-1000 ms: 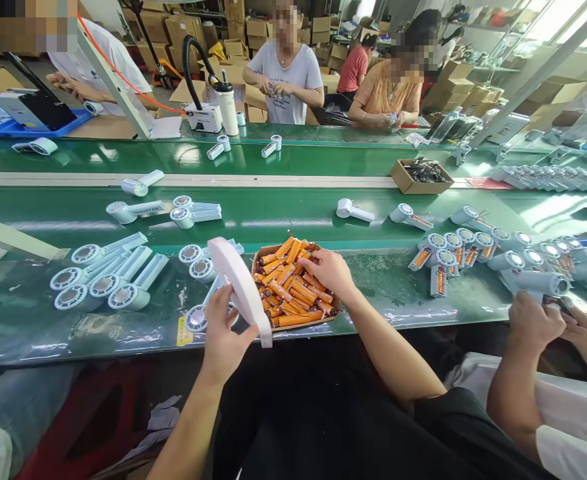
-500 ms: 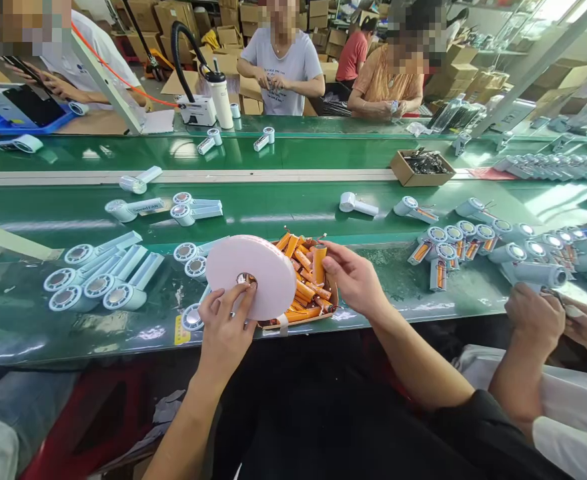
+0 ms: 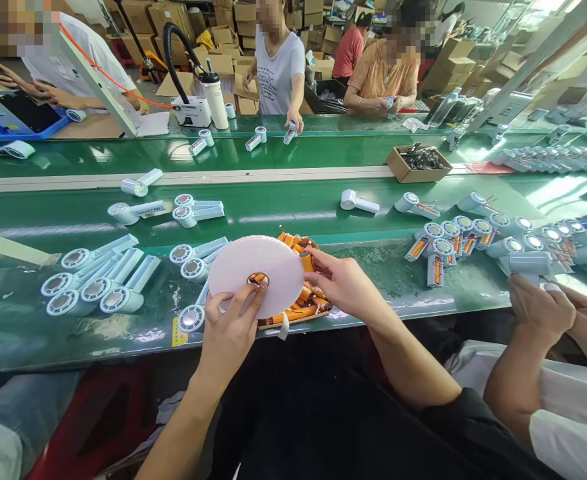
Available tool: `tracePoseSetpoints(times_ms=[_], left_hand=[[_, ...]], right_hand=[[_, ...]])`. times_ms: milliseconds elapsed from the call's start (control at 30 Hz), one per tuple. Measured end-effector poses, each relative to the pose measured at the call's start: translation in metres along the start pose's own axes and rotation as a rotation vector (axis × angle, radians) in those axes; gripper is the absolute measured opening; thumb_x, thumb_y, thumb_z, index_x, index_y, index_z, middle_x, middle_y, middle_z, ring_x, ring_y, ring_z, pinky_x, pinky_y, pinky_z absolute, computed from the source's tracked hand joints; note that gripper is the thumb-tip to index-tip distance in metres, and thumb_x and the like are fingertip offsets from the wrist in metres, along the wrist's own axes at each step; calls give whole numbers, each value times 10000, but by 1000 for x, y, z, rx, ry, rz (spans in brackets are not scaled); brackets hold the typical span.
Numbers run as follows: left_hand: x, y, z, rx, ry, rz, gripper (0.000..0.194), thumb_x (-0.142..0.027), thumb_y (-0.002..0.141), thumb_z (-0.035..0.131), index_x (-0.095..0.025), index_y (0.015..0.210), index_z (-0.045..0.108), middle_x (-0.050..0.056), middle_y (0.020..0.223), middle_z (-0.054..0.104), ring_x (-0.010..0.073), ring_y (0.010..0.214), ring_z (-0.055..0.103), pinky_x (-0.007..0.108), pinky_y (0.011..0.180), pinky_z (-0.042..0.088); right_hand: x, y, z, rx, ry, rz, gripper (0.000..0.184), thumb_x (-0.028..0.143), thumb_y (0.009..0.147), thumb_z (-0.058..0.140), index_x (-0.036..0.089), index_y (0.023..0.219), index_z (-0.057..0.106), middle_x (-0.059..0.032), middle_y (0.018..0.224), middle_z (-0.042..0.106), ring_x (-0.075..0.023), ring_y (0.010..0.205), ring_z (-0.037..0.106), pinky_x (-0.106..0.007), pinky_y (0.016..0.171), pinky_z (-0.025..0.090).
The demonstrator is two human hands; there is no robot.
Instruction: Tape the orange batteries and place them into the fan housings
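The roll (image 3: 255,255) is gripped at its core (image 3: 257,274) by the left hand (image 3: 231,327), perhaps so it can turn; a cell (image 3: 306,261) is pinched by the right hand (image 3: 342,281).

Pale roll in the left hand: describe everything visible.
The pale roll is a flat, pinkish-white disc, perhaps wound tape, with a round central hole. It tilts, face towards the camera, partly hiding the orange cylinders. The left hand holds it, fingers at the hole. A white strip hangs at its lower edge. Contact with the cylinder in the right hand is unclear.
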State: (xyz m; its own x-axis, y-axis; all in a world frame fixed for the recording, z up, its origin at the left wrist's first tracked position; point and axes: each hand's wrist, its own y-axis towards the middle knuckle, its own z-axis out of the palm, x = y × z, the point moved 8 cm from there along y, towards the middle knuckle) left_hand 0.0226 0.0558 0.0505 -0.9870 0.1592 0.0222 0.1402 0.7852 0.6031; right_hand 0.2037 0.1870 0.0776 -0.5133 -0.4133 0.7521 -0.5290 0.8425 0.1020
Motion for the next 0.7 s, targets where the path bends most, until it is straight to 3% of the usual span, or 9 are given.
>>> tracePoseSetpoints(times_ms=[133, 233, 400, 467, 567, 700], left_hand=[[-3, -1, 3, 53, 6, 24, 713, -79, 901, 645, -332, 1564, 567, 43, 1254, 771, 317, 1117, 510, 595, 1253, 220], [-9, 0, 2, 42, 25, 39, 625, -129, 903, 689, -314, 1498, 634, 41, 1196, 781, 323, 1111, 509, 603, 1232, 171], [-38, -1, -2, -44, -107, -40, 579, -320, 786, 865, -199, 1338, 738, 125, 1082, 754, 318, 1058, 516, 513, 1043, 343], [-50, -2, -3, -42, -168, -68, 576, -301, 742, 892, -187, 1289, 754, 123, 1058, 748, 305, 1038, 518, 477, 982, 369], [-60, -1, -12, -72, -211, -59, 556, -265, 730, 899, -187, 1262, 757, 120, 1067, 747, 294, 1025, 508, 464, 972, 377], [-60, 5, -26, -130, -227, 60, 573, -240, 775, 876, -187, 1325, 721, 123, 1075, 741, 289, 1024, 494, 464, 997, 382]], right_hand=[[-17, 9, -2, 111, 3, 70, 251, 238, 920, 632, 227, 1137, 757, 29, 651, 664, -165, 601, 571, -262, 616, 418], [-28, 16, 11, 139, 287, 77, 216, 303, 874, 703, 224, 1072, 739, 43, 634, 651, -160, 586, 565, -271, 620, 456], [-57, -2, 41, -366, 955, 199, 422, 532, 838, 772, 260, 1136, 650, -19, 915, 779, -178, 692, 676, -300, 648, 560], [-62, -17, 52, -422, 1041, 279, 478, 557, 808, 815, 259, 1140, 644, -42, 1010, 795, -181, 721, 693, -294, 634, 561], [-55, -25, 47, -292, 1015, 293, 506, 562, 793, 852, 239, 1138, 672, -46, 978, 801, -165, 687, 670, -267, 595, 523], [-49, -17, 33, -55, 1104, 276, 528, 563, 723, 908, 242, 1064, 665, 11, 814, 745, -133, 589, 607, -239, 541, 472]])
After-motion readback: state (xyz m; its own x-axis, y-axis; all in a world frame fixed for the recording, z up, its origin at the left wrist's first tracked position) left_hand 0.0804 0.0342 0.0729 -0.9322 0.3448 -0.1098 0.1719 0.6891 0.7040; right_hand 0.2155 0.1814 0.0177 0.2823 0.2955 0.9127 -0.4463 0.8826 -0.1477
